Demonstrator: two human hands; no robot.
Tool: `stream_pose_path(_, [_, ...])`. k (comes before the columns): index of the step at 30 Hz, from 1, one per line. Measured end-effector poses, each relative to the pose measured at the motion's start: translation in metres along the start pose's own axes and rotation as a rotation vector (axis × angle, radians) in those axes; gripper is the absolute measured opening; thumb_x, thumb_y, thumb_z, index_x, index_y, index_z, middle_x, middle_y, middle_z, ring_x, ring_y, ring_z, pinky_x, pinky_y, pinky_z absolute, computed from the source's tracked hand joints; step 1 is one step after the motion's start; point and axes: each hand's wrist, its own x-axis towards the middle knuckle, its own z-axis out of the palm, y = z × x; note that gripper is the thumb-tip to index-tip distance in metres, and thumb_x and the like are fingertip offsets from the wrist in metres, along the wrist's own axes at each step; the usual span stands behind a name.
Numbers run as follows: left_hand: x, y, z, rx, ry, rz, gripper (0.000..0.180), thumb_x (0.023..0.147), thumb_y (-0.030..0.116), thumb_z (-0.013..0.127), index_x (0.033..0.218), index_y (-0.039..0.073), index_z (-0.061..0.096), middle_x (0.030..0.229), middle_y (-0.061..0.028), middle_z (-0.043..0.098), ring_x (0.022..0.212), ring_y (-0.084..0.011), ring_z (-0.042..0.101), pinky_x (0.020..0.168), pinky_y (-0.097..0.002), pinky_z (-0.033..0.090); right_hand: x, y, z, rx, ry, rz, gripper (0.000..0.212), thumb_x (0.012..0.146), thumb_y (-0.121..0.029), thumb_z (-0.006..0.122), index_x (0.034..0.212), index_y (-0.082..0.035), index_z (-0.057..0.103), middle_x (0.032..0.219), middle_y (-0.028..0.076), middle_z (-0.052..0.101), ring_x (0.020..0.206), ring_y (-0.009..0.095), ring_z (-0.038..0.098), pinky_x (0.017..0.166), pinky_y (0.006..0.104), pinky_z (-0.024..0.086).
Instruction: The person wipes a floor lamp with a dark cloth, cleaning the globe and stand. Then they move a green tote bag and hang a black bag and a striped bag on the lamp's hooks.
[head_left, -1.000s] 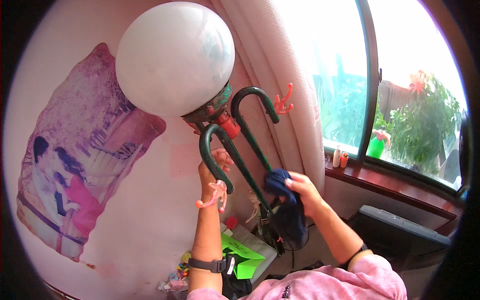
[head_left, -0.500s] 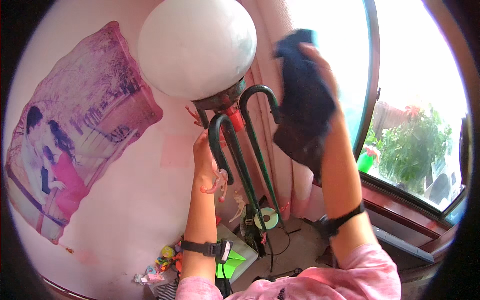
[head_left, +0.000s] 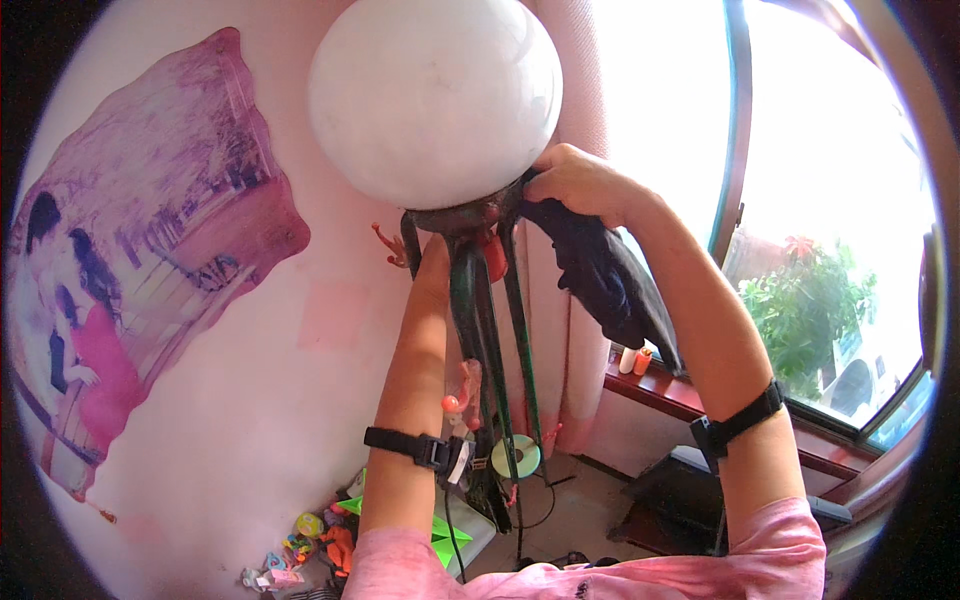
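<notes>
1. Since half a second ago, when the cloth [head_left: 615, 285] was up in the air to the right of the globe [head_left: 435, 100], we see it brought in to the globe's lower right edge, by the collar [head_left: 465, 217].
2. Right hand [head_left: 582, 188]: clenched on the cloth's upper end, just beside the globe's underside. We see the rest of the cloth hang loose, down and right of the globe.
3. Left hand: hidden under the globe, behind collar and poles [head_left: 470, 310]; it partly showed before. We cannot tell if it's grasping anything. Left forearm [head_left: 412, 350] rises to that spot from below the globe.
4. What it means, in our judgement: the work is now up at the collar, both arms converging under the globe. We can't tell how firmly cloth meets collar, as the fingers cover the spot.
5. Also under the globe, we have a red piece [head_left: 495, 256] among the poles; one pink hook [head_left: 388, 247] below the globe's left edge, another [head_left: 463, 395] lower down, in front of the poles.
6. Farther below the globe, we note a pale disc [head_left: 515, 456] near the pole bottoms, plus toys [head_left: 318, 540] down to the left.
7. Well left of the globe: poster [head_left: 150, 240] on the wall. Right of it: curtain [head_left: 580, 360], then window [head_left: 800, 150], with small bottles [head_left: 636, 361] lower down.
</notes>
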Motion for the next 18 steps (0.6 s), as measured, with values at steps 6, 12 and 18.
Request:
stream_pose_path(6, [0.012,-0.018,-0.008,-0.034,-0.004,-0.03,0.03,0.093,0.028,0.053,0.114,0.007,0.056,0.101,-0.004,0.06,0.091,-0.0153,0.057,0.077,-0.0282,0.047,-0.016,0.009,0.009,0.729,-0.101,0.036,0.026,0.08,-0.007,0.054,0.103,0.003,0.063,0.089,0.008,0.064,0.076,0.015,0.062,0.068,0.0294,0.052])
stream_pose_path(12, [0.014,-0.021,-0.025,-0.038,-0.002,-0.014,0.031,0.093,0.027,0.053,0.117,0.007,0.055,0.106,-0.0044,0.059,0.095,-0.0157,0.056,0.08,-0.0289,0.047,-0.03,0.005,0.026,0.798,0.262,-0.161,0.058,0.071,0.0,0.066,0.125,0.006,0.044,0.102,0.02,0.06,0.085,0.025,0.064,0.074,0.0363,0.055])
stream_pose_path(18, [-0.038,-0.033,-0.05,-0.028,0.054,-0.063,0.032,0.093,0.027,0.053,0.119,0.008,0.053,0.111,-0.0048,0.058,0.099,-0.0162,0.055,0.083,-0.0295,0.047,-0.051,0.024,0.052,0.878,0.124,-0.111,0.078,0.069,0.002,0.069,0.137,-0.001,0.031,0.101,0.021,0.061,0.086,0.025,0.064,0.078,0.034,0.053])
